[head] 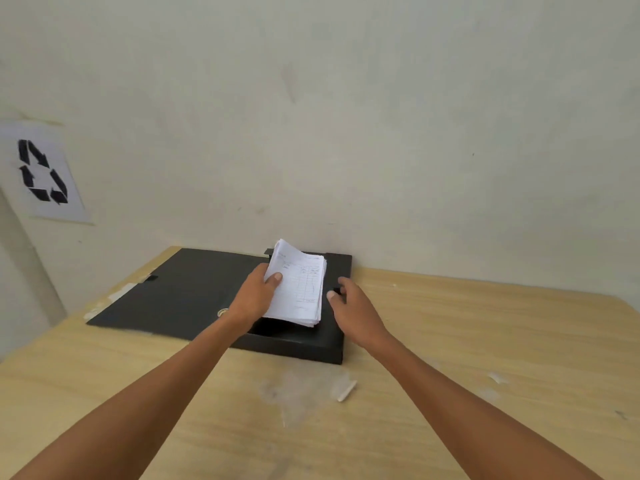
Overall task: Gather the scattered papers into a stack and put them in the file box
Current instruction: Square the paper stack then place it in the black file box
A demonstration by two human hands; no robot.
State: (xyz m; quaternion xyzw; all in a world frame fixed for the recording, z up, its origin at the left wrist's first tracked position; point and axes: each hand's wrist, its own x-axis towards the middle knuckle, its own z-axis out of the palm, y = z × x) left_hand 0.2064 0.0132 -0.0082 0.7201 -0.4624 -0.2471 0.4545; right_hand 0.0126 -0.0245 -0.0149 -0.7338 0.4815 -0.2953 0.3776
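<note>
My left hand (258, 292) pinches the paper stack (298, 285); my right hand (349, 303), at three o'clock, hovers loosely open, seemingly empty. A one-sided grip could fan sheets outside the file box (325, 344).

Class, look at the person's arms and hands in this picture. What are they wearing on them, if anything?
Nothing. Both forearms are bare right to the bottom edge of the picture, with no sleeves showing. The left hand and right hand have no gloves, and no rings, watch or bracelet can be seen.
</note>
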